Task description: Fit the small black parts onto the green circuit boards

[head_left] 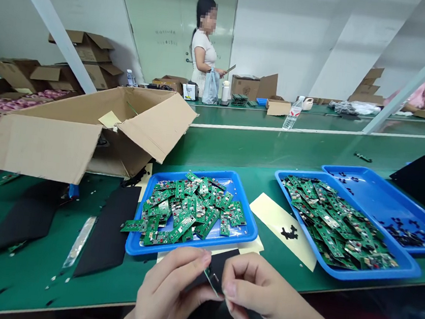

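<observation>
My left hand pinches a small green circuit board between thumb and fingers, tilted nearly edge-on above the table's front edge. My right hand is closed at the board's right side, thumb against curled index finger. Whatever lies between those fingertips is hidden. Just beyond my hands stands a blue tray heaped with loose circuit boards. One board sticks out over its left rim. A second blue tray, at the right, bears another pile of green boards. Small black parts lie on a pale yellow sheet between the trays.
A third blue tray holds scattered black parts. At the left are an open cardboard box, black foam sheets and a clear strip. A water bottle stands farther back. One person stands across the bench; another sits far right.
</observation>
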